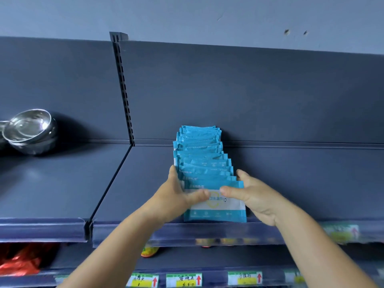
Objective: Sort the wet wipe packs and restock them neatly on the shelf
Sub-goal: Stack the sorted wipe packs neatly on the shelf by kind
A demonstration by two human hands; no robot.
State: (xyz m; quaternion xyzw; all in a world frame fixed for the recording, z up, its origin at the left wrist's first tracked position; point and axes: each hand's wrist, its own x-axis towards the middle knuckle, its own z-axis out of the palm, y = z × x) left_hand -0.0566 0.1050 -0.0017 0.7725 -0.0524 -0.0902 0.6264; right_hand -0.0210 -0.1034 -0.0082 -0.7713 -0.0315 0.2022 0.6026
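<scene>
We are steadying a row of blue-and-white plastic wet wipe packs [204, 163] that is running front to back across the dark grey metal shelf [291, 183]. Our left hand [178, 194] and right hand [252, 194] are pinching the front pack [216, 206], its print too blurred to read. Stacked steel bowls [29, 129] are sitting far left.

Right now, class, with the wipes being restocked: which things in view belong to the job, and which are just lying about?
Part of the job: row of blue and white wet wipe packs; dark blue metal shelf; left hand; right hand.

Just lying about: stacked shiny steel bowls; red plastic bag; yellow and green price labels.
</scene>
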